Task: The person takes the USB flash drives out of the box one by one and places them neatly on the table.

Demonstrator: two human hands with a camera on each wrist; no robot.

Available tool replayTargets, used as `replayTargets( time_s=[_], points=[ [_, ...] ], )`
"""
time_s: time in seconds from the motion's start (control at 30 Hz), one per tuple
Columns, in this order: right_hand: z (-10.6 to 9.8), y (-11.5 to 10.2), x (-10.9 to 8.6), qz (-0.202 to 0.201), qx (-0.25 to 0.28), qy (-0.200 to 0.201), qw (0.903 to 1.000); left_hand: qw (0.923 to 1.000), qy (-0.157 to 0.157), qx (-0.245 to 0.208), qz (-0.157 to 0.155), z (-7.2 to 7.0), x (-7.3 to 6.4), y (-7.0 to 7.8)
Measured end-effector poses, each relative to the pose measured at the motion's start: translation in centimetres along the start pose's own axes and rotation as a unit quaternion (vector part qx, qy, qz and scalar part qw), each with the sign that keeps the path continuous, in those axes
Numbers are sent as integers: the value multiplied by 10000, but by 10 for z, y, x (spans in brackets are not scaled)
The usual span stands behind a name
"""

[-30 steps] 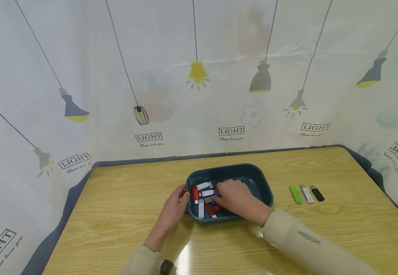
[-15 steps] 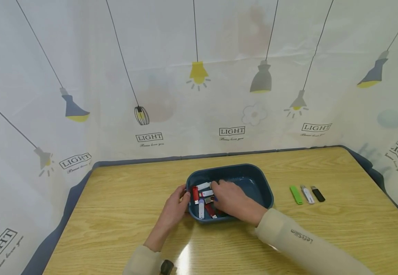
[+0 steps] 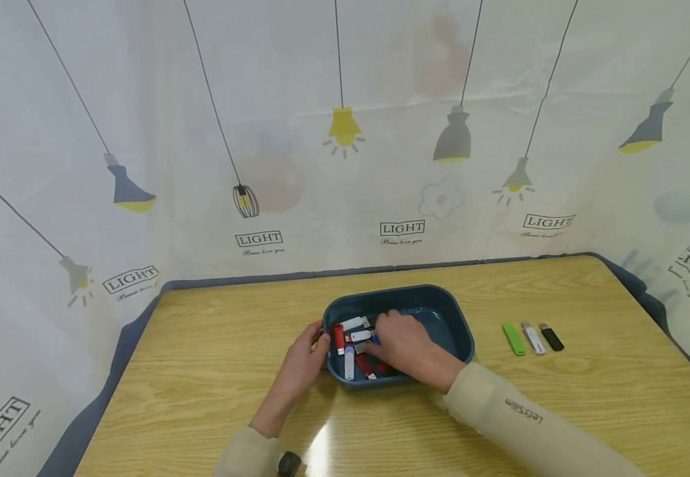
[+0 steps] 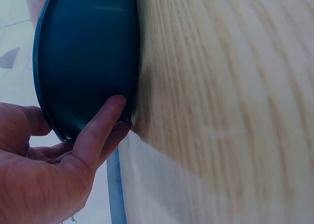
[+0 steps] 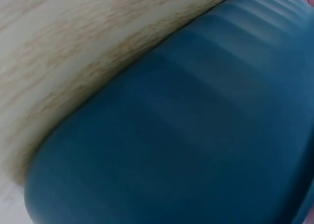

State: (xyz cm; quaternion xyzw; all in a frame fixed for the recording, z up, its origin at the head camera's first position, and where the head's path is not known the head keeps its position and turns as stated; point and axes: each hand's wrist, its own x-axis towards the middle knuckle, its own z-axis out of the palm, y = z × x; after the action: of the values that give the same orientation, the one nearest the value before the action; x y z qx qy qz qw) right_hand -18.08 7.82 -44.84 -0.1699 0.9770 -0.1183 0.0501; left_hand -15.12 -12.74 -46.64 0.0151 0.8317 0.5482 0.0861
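Lying mostly in the left half of a dark blue tray [image 3: 442,326], USB sticks [image 3: 349,363] surround the right hand's [image 3: 404,341] partly hidden fingers; whether these pinch one cannot be told. The left hand [image 3: 302,361] clamps its fingers on the tray's left end. Rightward, a green stick [image 3: 513,339], white stick [image 3: 534,338] and black stick [image 3: 552,337] lie on the table [image 3: 220,358].

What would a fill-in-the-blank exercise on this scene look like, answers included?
1. The hand holding the blue bin is the person's ____ one.
2. Right of the bin in the head view, ____ USB sticks lie on the table.
3. The leftmost of those is ____.
4. The rightmost is ____.
Missing words: left; three; green; black.
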Motion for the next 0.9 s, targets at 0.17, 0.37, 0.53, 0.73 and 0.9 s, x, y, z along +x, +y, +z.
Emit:
replayTargets(
  time_s=[0.17,0.37,0.53,0.73,0.9],
  points=[
    [-1,2,2,200,-12,-232,9995,10000,-11,-8,-12,0,-1,1],
    [-1,4,1,-11,197,-187,9996,9999,4,13,-103,1,0,0],
    [-2,6,1,-230,338,-71,9991,9999,16,91,-65,1,1,-1],
    [-1,9,1,-313,404,-43,9987,9999,50,122,-18,1,1,-1],
    [-3,11,-1,-273,495,-1,9984,9997,93,206,29,0,1,-1]
  ],
)
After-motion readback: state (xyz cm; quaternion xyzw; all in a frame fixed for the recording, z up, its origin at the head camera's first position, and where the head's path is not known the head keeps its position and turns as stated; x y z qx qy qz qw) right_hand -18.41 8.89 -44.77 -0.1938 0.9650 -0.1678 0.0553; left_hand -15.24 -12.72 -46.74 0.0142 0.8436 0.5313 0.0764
